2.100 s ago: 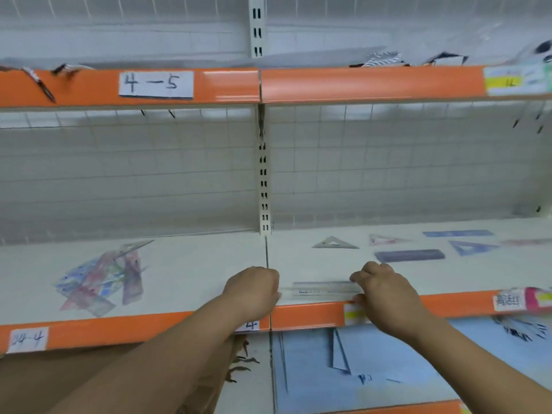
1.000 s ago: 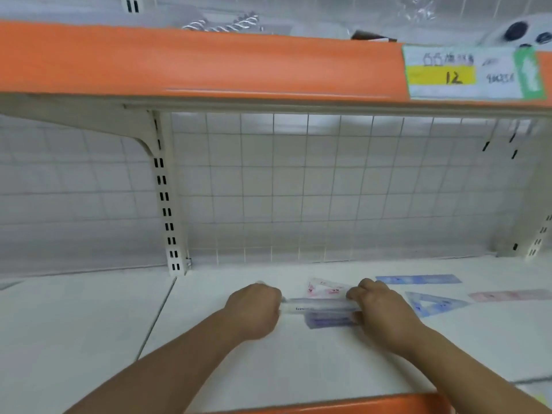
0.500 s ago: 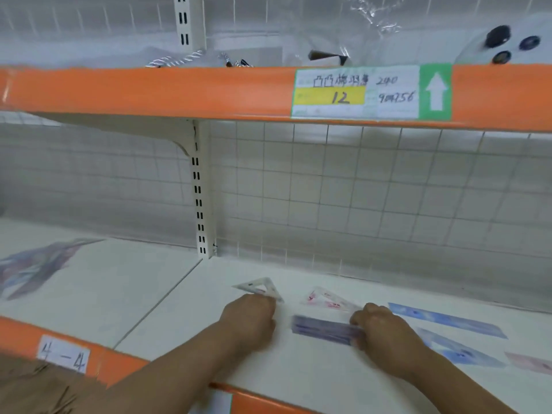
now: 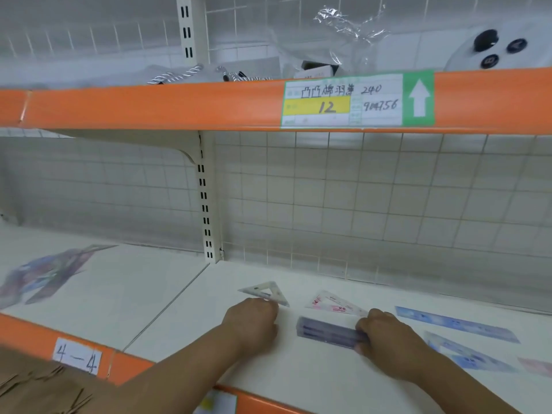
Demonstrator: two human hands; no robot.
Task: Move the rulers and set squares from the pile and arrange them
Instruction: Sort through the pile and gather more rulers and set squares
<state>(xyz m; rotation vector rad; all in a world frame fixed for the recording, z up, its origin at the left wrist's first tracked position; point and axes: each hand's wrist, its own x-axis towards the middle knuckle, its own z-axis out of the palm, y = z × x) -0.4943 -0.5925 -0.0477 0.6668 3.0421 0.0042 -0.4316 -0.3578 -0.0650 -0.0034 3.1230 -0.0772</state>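
Far to your left, the pile (image 4: 44, 276) of rulers and set squares lies in a blurred heap on the white shelf (image 4: 143, 297), behind an orange front edge with a paper tag (image 4: 76, 355) marked 4-4. A slotted upright (image 4: 203, 204) splits the wire-grid back panel (image 4: 373, 204).

Right of the upright, a clear set square (image 4: 265, 291) lies flat. Your left hand (image 4: 254, 324) sits knuckles-up against its near corner, fingers curled under; you cannot tell whether they hold anything. Next comes a pink set square (image 4: 334, 304), and just in front of it a purple ruler (image 4: 328, 331), whose right end your right hand (image 4: 394, 345) pinches with curled fingers. Beyond lie a blue ruler (image 4: 454, 324), a blue set square (image 4: 469, 354) and a pink ruler (image 4: 537, 366) at the frame's edge.

Overhead, the upper shelf's orange rim carries a price label (image 4: 357, 100) reading 12, with a white controller (image 4: 501, 49) above.
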